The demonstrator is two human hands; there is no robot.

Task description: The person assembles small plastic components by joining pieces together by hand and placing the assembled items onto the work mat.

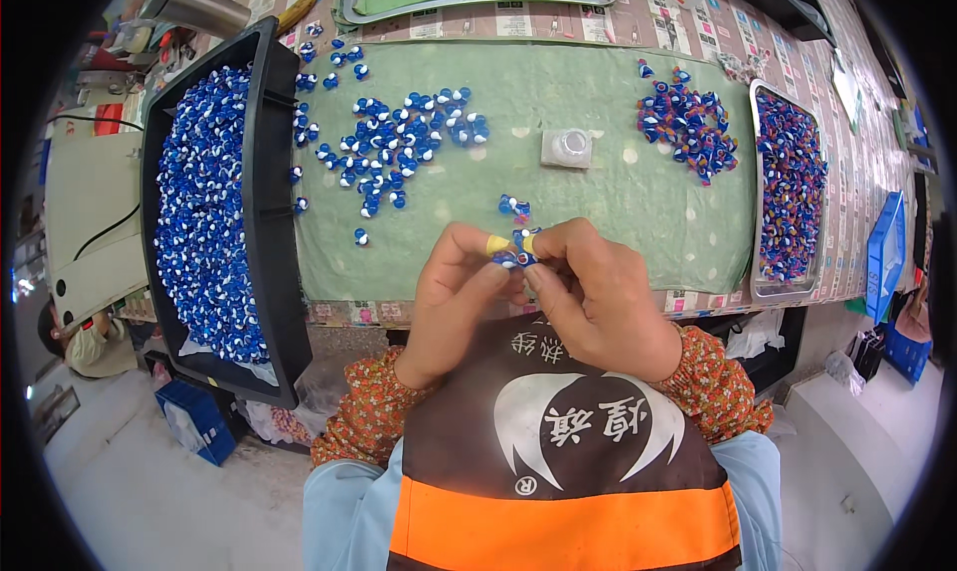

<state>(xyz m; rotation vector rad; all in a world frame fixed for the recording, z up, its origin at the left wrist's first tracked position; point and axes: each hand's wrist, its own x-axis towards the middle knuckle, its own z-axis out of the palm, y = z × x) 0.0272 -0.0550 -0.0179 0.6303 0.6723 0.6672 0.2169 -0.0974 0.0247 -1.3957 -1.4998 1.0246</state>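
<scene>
My left hand (449, 297) and my right hand (610, 297) meet over the near edge of a green cloth (449, 262). Their fingertips are pinched together on small glossy blue pieces (515, 260) with reddish and white parts. Fingers hide much of what each one grips. Yellow wraps cover a fingertip on either hand. Just beyond the fingers lie a few loose blue pieces (512, 205). To the left spreads a pile of round blue-and-white pieces (384, 147). A heap of blue, red and orange pieces (690, 122) lies to the right.
A deep black bin (282, 122) full of blue-and-white pieces stands at the left. On the right, a metal tray (755, 187) holds red-and-blue pieces. A small clear round dish on a pale block (566, 149) sits mid-cloth. Another tray (478, 9) lies at the far edge.
</scene>
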